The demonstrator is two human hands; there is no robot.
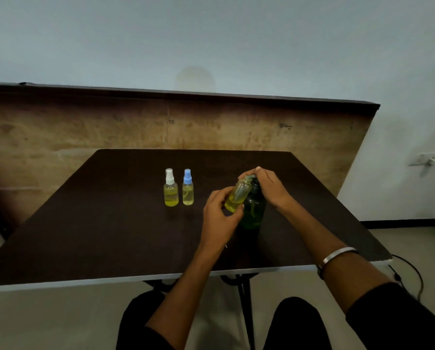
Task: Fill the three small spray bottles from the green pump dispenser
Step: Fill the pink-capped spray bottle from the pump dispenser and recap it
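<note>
A person sat at a dark brown rectangular table (85, 223), seen from a camera on their own head, with both bare forearms reaching forward over it.

Toward the far middle of the table stood two small clear plastic spray bottles, side by side and just apart. The left one, with a white spray top (170, 188), was about half full of yellow liquid. The right one, with a pale blue spray top (188, 187), held a similar amount. Both were upright and capped, so they appeared to be finished.

To the right of them stood the dark green translucent pump dispenser bottle (254, 210), upright on the table. The right hand (267, 185) was curled over its top, fingers pressing on the pump head, which was mostly hidden. A silver metal bangle (337, 256) circled that forearm.

The left hand (219, 215) gripped the third small clear spray bottle (237, 195), with no cap on it. It was tilted, its open mouth raised to the pump's spout and its base toward the person. Yellow liquid had pooled in its lower part, less than in the other two.

Judging from this, two bottles were done and the third was partway through filling. Its cap was not visible anywhere, and fitting it remained to be done.
</note>
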